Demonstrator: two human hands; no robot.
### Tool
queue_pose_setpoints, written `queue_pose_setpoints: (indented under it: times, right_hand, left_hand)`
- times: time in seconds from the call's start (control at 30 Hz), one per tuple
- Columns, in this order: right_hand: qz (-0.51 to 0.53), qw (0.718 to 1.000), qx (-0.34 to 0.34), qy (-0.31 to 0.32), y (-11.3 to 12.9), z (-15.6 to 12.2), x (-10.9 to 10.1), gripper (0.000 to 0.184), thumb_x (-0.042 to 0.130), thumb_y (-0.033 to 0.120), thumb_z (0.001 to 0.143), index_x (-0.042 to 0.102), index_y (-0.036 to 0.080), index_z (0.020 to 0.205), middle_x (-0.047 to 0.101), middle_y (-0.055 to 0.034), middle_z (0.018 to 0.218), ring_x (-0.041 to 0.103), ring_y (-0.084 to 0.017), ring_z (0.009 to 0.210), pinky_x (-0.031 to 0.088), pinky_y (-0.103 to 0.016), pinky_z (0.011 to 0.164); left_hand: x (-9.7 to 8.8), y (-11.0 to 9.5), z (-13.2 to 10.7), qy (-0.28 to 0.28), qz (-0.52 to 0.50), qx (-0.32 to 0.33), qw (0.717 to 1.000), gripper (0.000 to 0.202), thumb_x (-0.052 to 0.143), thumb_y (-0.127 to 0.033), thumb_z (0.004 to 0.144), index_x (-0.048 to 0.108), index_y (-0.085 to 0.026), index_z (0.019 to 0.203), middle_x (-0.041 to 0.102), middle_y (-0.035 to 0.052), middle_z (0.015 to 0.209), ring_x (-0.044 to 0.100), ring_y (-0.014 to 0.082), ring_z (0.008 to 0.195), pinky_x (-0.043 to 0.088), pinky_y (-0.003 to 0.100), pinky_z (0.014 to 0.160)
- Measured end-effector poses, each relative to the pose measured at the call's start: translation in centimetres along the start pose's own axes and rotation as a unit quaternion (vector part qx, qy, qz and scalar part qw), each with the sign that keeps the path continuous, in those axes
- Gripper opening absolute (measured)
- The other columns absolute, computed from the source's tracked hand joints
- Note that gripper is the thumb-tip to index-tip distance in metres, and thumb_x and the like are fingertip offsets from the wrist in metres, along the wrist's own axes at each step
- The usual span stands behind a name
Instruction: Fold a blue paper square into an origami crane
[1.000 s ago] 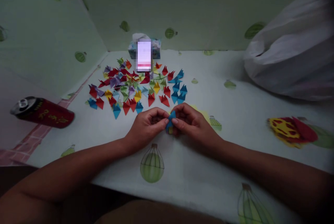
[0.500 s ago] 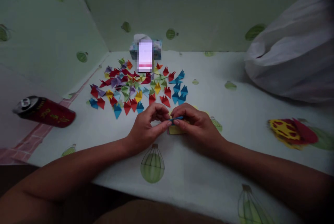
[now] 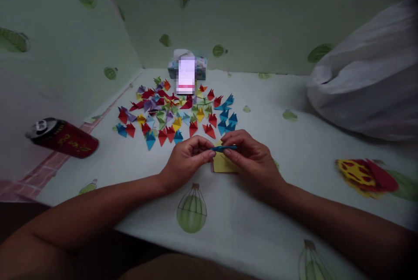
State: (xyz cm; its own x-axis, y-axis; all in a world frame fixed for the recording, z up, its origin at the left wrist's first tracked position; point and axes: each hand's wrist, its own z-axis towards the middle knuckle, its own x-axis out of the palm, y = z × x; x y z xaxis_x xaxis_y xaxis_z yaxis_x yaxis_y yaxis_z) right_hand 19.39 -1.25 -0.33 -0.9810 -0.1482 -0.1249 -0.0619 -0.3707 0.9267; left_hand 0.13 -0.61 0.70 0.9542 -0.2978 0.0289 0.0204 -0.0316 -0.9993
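My left hand (image 3: 187, 159) and my right hand (image 3: 251, 158) meet over the white cloth (image 3: 228, 210) and pinch a small folded blue paper (image 3: 224, 148) between fingertips. The paper lies flat and thin, seen edge on. Under my right hand rests a stack of square papers with a yellow sheet (image 3: 222, 164) on top. Just beyond my hands spreads a pile of several folded paper pieces (image 3: 176, 110) in red, blue, yellow, green and purple.
A red can (image 3: 62, 137) lies on its side at the left. A lit phone (image 3: 186, 75) leans on a tissue box (image 3: 199, 63) at the back. A large white bag (image 3: 369, 84) fills the right. Balloon-print walls enclose the back and left.
The blue paper stood upright between my fingers, then was pressed flat and thin. My hands shifted slightly apart, uncovering the yellow sheet. The camera tilted a little.
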Motion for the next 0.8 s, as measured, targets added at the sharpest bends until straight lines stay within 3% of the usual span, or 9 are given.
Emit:
queue_pose_setpoints:
  times: [0.3,0.53,0.8]
  right_hand:
    - [-0.029,0.999,-0.002,0.016,0.23,-0.06,-0.16,0.007,0.067,0.019,0.087,0.068,0.025,0.083,0.063,-0.0036,0.099,0.061,-0.02,0.099,0.048,-0.041,0.093]
    - [0.0,1.0,0.018,0.017,0.07,-0.11,-0.21,0.007,0.069,0.018,0.085,0.069,0.024,0.081,0.062,-0.0033,0.099,0.06,-0.019,0.098,0.047,-0.039,0.092]
    - [0.062,0.996,0.068,0.001,-0.1,0.01,-0.07,0.006,0.072,0.021,0.084,0.067,0.023,0.08,0.062,-0.0027,0.101,0.06,-0.019,0.1,0.05,-0.035,0.089]
  left_hand:
    - [-0.19,-0.27,0.11,0.009,0.006,-0.01,1.0,0.014,0.075,-0.026,0.078,0.066,-0.015,0.077,0.067,-0.0004,0.066,0.062,0.011,0.062,0.054,0.024,0.063]
    - [-0.35,-0.2,0.15,-0.003,0.031,0.018,0.999,0.014,0.076,-0.025,0.076,0.067,-0.014,0.076,0.067,0.0,0.07,0.06,0.0105,0.064,0.051,0.022,0.061]
    - [-0.63,-0.11,0.4,0.02,0.033,0.018,0.999,0.013,0.072,-0.026,0.081,0.065,-0.015,0.081,0.066,0.0005,0.074,0.062,0.0115,0.069,0.052,0.024,0.067]
